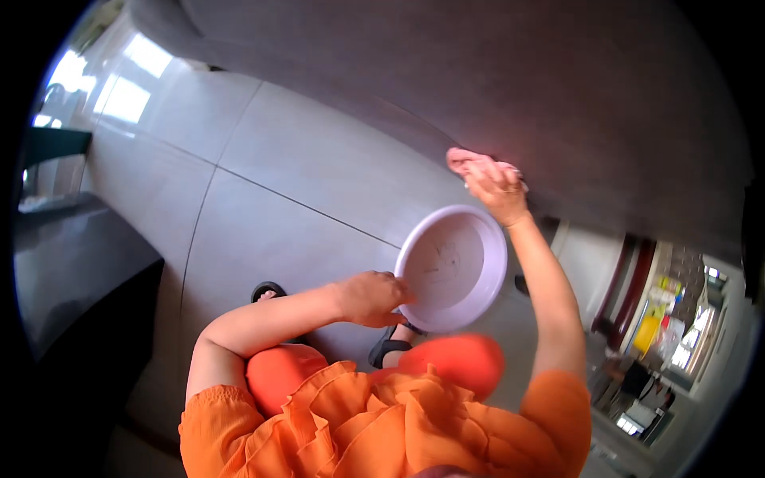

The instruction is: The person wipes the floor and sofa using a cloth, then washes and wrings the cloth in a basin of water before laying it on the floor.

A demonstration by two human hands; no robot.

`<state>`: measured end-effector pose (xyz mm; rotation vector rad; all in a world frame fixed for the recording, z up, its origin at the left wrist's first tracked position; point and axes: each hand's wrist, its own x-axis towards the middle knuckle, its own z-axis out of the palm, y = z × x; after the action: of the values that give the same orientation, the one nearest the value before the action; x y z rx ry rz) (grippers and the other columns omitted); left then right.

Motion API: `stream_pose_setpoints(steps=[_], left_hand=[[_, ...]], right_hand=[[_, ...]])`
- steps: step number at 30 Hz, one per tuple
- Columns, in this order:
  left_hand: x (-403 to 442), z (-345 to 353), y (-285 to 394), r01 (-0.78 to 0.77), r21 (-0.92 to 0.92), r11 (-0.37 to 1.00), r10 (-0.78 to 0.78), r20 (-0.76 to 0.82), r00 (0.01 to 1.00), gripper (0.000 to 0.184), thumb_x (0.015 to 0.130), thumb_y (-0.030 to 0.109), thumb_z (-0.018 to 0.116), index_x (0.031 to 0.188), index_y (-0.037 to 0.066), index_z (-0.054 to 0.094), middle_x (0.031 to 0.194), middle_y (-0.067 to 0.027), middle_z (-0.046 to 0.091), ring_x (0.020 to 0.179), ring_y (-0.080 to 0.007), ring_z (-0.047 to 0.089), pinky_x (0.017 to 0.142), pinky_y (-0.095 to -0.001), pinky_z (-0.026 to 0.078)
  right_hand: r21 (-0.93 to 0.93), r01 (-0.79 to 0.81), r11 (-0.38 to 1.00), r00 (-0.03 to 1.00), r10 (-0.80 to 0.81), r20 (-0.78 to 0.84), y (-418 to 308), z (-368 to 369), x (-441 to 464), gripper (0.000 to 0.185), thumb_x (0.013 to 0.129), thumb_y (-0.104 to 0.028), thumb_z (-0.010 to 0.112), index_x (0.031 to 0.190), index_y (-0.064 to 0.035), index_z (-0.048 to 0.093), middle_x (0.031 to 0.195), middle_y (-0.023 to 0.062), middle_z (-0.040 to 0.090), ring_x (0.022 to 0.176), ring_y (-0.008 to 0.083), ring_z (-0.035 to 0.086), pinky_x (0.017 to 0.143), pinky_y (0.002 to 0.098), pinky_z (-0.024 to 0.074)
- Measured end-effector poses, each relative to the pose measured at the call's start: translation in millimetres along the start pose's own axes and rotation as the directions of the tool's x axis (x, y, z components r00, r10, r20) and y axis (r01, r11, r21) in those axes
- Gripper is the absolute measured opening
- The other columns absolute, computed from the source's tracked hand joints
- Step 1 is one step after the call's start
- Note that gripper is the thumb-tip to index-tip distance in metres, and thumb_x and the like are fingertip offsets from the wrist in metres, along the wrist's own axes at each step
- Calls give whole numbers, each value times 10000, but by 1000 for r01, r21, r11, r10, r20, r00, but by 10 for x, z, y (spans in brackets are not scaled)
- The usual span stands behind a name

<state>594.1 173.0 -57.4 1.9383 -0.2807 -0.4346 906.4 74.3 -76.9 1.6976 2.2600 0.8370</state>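
Note:
My left hand (372, 299) grips the near left rim of a round lavender basin (497, 259), its fingers curled over the edge. The basin is tilted a little towards me, and thin dark marks show on its inside; whether it holds water I cannot tell. My right hand (498, 190) is closed on a pink cloth (464, 160) beyond the basin. The cloth is pressed against the lower part of a large grey-brown piece of furniture (558, 88), which looks like a sofa. Part of the cloth is hidden under my fingers.
Grey floor tiles (271, 215) with dark joints lie under the basin and my feet in dark sandals (389, 348). A dark, glossy piece of furniture (88, 255) stands at the left. Shelves with colourful items (657, 327) are at the far right.

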Motion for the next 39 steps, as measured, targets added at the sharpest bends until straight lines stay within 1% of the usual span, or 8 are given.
stream_pose_setpoints(steps=[7,18,24,27,31,34,37,39], left_hand=[[-1947,34,-1906,145,-33,989,-148,-328,933,417,816,251,623,1191,79,556,1124,-134,571,1023,-325,554,889,-406,453],[-2564,-24,-2288,31,-198,980,-126,-485,866,417,847,275,601,1205,67,545,1147,-133,561,1001,-328,554,884,-411,444],[-2592,-208,-2522,-97,-410,907,-188,-599,778,405,871,264,591,1215,57,534,1160,-127,560,987,-280,571,869,-370,455],[-2609,-320,-2661,-343,-618,707,-453,-769,451,438,896,256,579,1285,83,475,1247,-85,518,998,-221,569,863,-337,453],[-2781,-851,-3072,-758,-357,546,-660,-740,-127,553,954,416,432,1421,165,275,1407,-11,356,1183,-185,432,965,-392,363],[-2696,-1227,-3393,-934,-262,244,-616,-786,59,600,957,501,342,1448,184,204,1457,-15,277,1242,-183,360,1002,-427,311],[-2373,-1410,-3160,-928,-154,339,-640,-761,-108,738,938,520,390,1480,180,22,1519,-40,122,1361,-226,215,1088,-440,201],[-1979,-1538,-3527,-655,-270,705,-639,-642,-423,849,917,487,466,1458,39,-11,1525,-144,22,1411,-279,30,1130,-369,93]], right_hand=[[6,175,984,863,-151,-483,-2810,1120,4821,104,784,-212,610,886,-198,611,1172,-72,517,1158,143,441,954,322,335],[247,244,938,968,-218,-127,-2236,1339,2803,268,754,-246,686,1012,-192,639,1181,-28,559,1118,189,492,957,369,365],[162,377,912,906,-326,-271,-2653,1192,4089,202,799,-238,613,997,-201,626,1176,-57,542,1143,160,467,965,334,338],[126,287,950,898,-220,-381,-3135,1128,5040,84,801,-238,581,882,-216,589,1145,-71,522,1139,134,445,962,329,310],[131,221,967,922,-163,-351,-3261,1015,5353,317,795,-238,571,1111,-241,566,1181,-77,495,1146,139,441,968,320,299],[398,228,888,961,-140,-238,-3171,866,5177,509,780,-141,580,1275,-216,486,1308,-44,448,1200,202,429,947,379,363],[564,183,805,979,-96,-181,-2938,594,4902,518,749,-62,628,1246,-168,529,1345,18,445,1199,258,443,921,406,407],[501,204,841,966,-91,-241,-2616,269,4686,442,735,-64,670,1164,-140,592,1281,65,512,1147,284,492,924,393,413]])
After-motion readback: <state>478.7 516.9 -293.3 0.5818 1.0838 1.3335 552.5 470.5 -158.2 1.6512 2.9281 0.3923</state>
